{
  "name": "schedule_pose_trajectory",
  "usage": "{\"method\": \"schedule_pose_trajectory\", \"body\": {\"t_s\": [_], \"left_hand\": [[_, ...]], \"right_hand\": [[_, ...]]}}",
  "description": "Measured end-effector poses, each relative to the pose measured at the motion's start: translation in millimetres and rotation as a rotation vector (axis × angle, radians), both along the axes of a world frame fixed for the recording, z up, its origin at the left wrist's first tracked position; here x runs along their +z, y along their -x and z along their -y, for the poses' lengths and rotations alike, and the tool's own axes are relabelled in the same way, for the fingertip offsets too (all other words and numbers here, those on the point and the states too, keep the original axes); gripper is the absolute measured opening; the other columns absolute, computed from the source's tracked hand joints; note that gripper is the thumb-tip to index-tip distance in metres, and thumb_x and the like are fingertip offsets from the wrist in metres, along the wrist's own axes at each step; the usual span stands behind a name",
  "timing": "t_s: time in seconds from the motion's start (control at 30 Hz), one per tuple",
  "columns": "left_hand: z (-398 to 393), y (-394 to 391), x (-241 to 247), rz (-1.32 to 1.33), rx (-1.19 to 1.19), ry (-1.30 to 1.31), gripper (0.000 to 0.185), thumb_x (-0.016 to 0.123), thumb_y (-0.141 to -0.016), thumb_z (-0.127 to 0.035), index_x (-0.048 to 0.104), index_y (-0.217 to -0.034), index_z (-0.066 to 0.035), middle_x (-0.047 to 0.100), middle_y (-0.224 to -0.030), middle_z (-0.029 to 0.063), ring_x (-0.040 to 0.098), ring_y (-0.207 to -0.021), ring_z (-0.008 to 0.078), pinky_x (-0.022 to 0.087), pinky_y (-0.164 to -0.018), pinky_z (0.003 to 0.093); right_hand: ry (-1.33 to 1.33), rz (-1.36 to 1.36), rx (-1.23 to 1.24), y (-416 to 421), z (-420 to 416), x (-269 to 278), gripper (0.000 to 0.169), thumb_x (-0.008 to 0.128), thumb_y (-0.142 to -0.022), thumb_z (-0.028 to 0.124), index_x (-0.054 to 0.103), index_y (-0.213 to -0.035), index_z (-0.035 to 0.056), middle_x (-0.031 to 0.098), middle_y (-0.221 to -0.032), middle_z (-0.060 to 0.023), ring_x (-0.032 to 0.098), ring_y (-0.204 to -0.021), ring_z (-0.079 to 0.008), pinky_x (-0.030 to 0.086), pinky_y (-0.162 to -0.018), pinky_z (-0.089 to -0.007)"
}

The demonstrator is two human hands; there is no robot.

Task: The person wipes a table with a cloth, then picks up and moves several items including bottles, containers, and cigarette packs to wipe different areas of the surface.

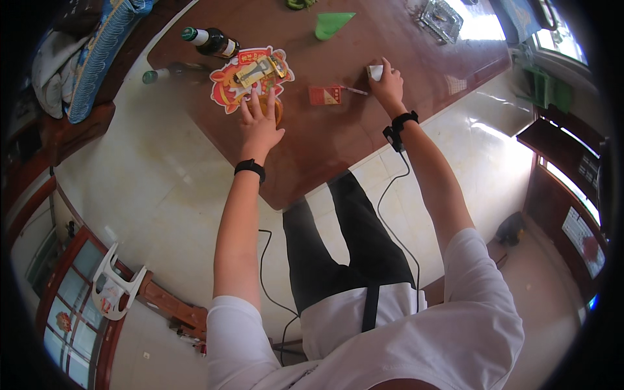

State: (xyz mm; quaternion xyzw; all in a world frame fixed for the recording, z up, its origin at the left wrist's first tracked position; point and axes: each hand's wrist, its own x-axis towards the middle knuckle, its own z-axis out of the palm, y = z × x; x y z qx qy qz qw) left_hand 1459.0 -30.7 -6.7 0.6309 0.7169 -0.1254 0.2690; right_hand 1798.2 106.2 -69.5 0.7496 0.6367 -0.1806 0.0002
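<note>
My left hand (260, 119) lies with spread fingers over a roll of amber tape (278, 111) at the lower edge of a red paper cutout (219, 92). A yellow card package with a dark tool shape (254, 72) rests on that cutout. My right hand (388, 87) grips a small white object (375, 72), partly hidden by the fingers; its kind cannot be told. Between the hands, a red box (325, 95) lies flat, with a thin pen-like stick (354, 90) at its right.
A dark glass bottle (214, 43) stands beside the cutout on the brown table (292, 161). Farther back are a green folded piece (332, 25), a green item (300, 4) and a glass ashtray (440, 20). A cable (385, 187) hangs from my right wrist.
</note>
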Motion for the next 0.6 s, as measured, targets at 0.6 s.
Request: {"method": "schedule_pose_trajectory", "body": {"t_s": [0.6], "left_hand": [[-5, -4, 7, -0.025, 0.005, 0.062, 0.119, 0.085, -0.081, -0.038, 0.002, -0.166, -0.034, -0.003, -0.172, 0.0178, 0.002, -0.155, 0.0509, 0.039, -0.109, 0.0667]], "right_hand": [[-0.071, -0.153, 0.314, 47, 27, 10, 0.074, 0.075, -0.082, 0.026, 0.048, -0.151, 0.0283, 0.056, -0.140, -0.0172, 0.055, -0.125, -0.0398, 0.050, -0.098, -0.0516]]}}
